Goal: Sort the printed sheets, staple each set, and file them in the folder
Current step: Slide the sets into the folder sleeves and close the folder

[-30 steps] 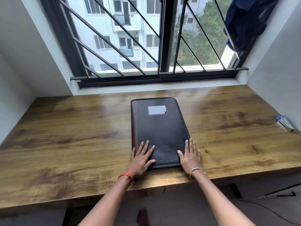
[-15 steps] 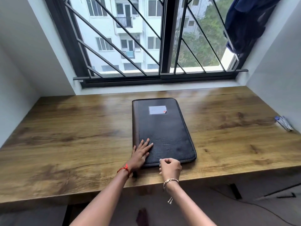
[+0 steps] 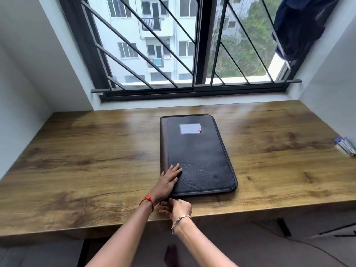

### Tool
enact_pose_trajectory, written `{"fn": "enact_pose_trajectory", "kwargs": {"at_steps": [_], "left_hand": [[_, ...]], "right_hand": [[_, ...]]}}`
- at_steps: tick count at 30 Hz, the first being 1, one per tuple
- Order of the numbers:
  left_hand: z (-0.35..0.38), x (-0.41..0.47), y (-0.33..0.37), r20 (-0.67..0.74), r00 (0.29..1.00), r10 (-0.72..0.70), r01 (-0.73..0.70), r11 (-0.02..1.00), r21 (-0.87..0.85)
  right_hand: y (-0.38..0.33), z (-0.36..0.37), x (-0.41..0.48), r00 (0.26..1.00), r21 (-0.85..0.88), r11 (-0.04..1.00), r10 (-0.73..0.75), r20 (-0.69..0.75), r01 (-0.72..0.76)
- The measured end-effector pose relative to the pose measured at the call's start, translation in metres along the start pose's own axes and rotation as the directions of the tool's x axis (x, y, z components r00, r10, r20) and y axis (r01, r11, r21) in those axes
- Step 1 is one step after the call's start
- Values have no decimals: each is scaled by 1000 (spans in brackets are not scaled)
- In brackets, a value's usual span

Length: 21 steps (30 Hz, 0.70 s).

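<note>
My left hand (image 3: 168, 182) lies flat, its fingers (image 3: 176, 169) spread and released on the near left corner of the closed black folder (image 3: 200, 157). My right hand (image 3: 177, 208) curls at that corner's front edge; whether it grips anything I cannot tell. The folder lies mid-tabletop (image 3: 86, 160), lengthwise toward the window.

1 folder (image 3: 200, 158); 1 label (image 3: 190, 128); 2 hands: left (image 3: 168, 182), right (image 3: 178, 208); 2 bracelets; 1 desk (image 3: 86, 160); 1 stapler (image 3: 345, 145).
</note>
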<state>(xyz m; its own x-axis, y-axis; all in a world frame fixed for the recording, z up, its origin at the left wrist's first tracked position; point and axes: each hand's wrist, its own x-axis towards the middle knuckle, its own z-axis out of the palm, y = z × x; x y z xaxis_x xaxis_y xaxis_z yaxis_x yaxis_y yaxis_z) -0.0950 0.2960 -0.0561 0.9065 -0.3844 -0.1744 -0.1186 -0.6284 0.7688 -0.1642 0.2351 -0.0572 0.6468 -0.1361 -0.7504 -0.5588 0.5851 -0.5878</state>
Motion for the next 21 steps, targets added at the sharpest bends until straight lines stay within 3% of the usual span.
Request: {"fn": "enact_pose_trajectory", "kwargs": {"at_steps": [8, 21], "left_hand": [[6, -1, -2, -48, 999, 22, -18, 997, 79], [11, -2, -7, -107, 993, 54, -39, 990, 135]], "right_hand": [[11, 4, 9, 955, -91, 975, -218, -202, 204], [-11, -2, -2, 973, 214, 965, -111, -204, 154]]}}
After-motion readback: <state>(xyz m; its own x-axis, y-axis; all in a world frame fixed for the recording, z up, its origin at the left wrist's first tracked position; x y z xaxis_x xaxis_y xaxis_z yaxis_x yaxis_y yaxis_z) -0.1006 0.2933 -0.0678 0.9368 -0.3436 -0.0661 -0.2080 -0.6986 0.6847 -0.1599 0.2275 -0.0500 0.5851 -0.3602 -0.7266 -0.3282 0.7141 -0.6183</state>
